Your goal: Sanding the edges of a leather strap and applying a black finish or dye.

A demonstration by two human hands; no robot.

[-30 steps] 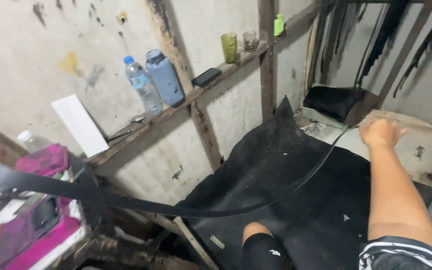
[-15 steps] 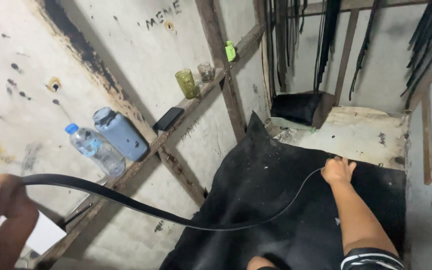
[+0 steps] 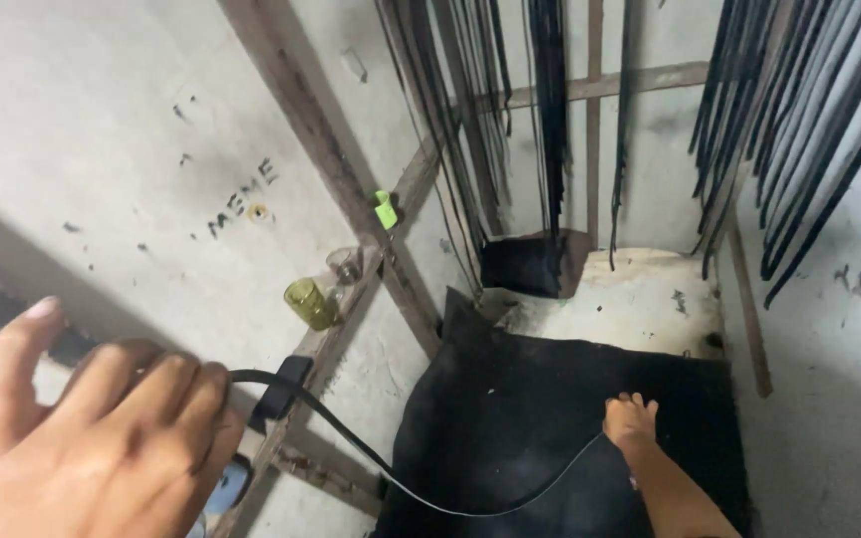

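Rubber sheet point(image 3: 510, 428) is covering the bench beneath stained walls; left hand point(image 3: 92, 438) is gripping a black strip point(image 3: 351, 438) sagging toward the right hand point(image 3: 630, 418), whose grip I cannot tell.

A thin black strip point(image 3: 391, 478) runs between the hands over a black sheet point(image 3: 510, 438), and more black strips point(image 3: 550, 110) hang against the pale grey wall point(image 3: 132, 149), which is speckled with dark smudges. The beams point(image 3: 301, 110) are worn brown; on one sit a yellow-green glass point(image 3: 309, 303), a clear glass point(image 3: 345, 264), a bright green tag point(image 3: 385, 209) and a small black block point(image 3: 279, 387). The bare surface point(image 3: 640, 299) behind the sheet is off-white with black stains.
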